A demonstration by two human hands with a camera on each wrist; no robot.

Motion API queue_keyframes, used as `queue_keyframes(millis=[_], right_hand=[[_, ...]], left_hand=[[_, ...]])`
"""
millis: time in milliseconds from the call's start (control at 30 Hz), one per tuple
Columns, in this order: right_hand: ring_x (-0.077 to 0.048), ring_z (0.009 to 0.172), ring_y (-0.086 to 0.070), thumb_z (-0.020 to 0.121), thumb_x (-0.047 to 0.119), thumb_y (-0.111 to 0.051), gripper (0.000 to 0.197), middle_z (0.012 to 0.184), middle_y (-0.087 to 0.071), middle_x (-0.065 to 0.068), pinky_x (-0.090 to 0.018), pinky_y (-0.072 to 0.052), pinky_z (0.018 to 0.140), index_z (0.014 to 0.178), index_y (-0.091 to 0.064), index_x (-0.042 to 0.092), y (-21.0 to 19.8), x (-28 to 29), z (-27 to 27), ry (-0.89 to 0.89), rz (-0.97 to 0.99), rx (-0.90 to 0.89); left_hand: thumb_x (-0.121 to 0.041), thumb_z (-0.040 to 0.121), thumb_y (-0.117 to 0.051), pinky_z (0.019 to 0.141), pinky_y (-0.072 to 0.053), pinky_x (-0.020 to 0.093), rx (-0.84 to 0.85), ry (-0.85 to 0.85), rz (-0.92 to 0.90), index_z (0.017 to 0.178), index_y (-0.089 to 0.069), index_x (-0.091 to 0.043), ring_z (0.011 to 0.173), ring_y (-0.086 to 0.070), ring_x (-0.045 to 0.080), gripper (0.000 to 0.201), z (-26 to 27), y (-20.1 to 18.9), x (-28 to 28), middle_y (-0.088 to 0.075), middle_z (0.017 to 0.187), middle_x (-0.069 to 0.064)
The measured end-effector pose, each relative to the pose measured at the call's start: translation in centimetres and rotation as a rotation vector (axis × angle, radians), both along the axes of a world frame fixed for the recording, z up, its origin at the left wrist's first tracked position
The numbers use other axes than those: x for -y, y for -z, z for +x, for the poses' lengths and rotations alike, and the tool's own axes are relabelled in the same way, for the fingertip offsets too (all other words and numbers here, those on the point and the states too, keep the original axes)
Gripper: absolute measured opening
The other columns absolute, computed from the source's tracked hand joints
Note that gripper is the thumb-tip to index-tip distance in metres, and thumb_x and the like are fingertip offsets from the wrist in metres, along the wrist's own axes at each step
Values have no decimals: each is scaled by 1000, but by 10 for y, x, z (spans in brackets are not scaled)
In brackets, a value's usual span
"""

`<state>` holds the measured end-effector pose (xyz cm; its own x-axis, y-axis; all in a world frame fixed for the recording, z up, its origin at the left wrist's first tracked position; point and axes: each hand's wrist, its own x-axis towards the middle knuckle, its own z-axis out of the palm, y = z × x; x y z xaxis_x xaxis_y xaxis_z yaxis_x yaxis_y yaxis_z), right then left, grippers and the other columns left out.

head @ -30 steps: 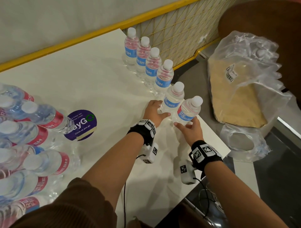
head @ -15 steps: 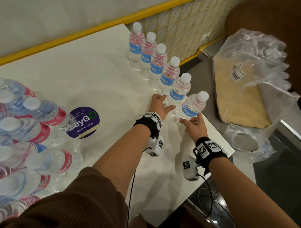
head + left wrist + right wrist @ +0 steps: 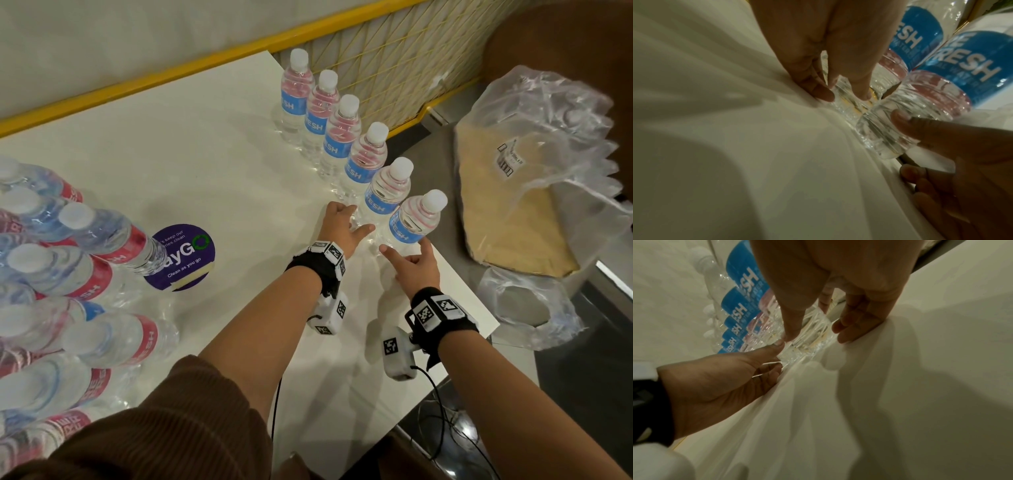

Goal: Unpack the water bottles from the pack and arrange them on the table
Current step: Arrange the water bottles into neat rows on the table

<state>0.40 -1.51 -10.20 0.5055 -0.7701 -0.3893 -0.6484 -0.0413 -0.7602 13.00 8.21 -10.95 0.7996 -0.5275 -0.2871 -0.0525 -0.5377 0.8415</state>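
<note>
While both hands sit low at the near end of the row, left hand (image 3: 342, 228) cups the fifth bottle (image 3: 385, 198) at its base, fingers curled round it. Right hand (image 3: 416, 262) pinches the end bottle (image 3: 412, 222) low between thumb and fingers. Both bottles stand on the worktop (image 3: 205, 154). Pack (image 3: 51, 291) lies well left of both grips. Judgement: full, fairly heavy; thin ribbed walls dent, so hold low on ribs.
</note>
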Motion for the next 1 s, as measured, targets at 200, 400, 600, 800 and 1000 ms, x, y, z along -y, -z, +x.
queue_keyframes(millis=[200,400,600,800,1000], right_hand=[[-17,74,-58,74,50,-72,71,75,-52,1,-35,-51,81,135,-38,36,-2,-1,1,9,17,12],[-18,73,-58,74,44,-72,67,71,-51,1,-50,-53,88,132,-40,40,11,6,-4,-43,57,63],[-20,77,-61,74,47,-71,69,75,-54,1,-47,-53,89,134,-38,41,13,6,-4,-30,46,64],[-21,78,-61,75,48,-71,70,77,-55,-2,-46,-54,87,136,-37,40,13,7,-3,-19,39,57],[-19,72,-59,75,48,-71,70,73,-53,-2,-45,-55,85,135,-37,40,12,6,-3,-16,34,49]], left_hand=[[-41,76,-74,98,-48,38,-15,-41,-25,134,-45,-11,113,-54,27,71,-1,-1,2,-37,135,8],[-37,82,-70,93,-48,31,-5,-37,-42,135,-46,-13,100,-57,23,64,0,-3,2,-37,135,9],[-37,81,-71,91,-47,29,-10,-45,-45,134,-47,-13,99,-57,21,64,0,-4,2,-37,135,9],[-36,81,-72,89,-47,28,-40,-66,-54,136,-47,-13,99,-56,20,65,1,-6,3,-35,137,8],[-36,82,-70,87,-44,24,-46,-58,-37,138,-45,-11,100,-56,19,67,1,-7,5,-35,137,8]])
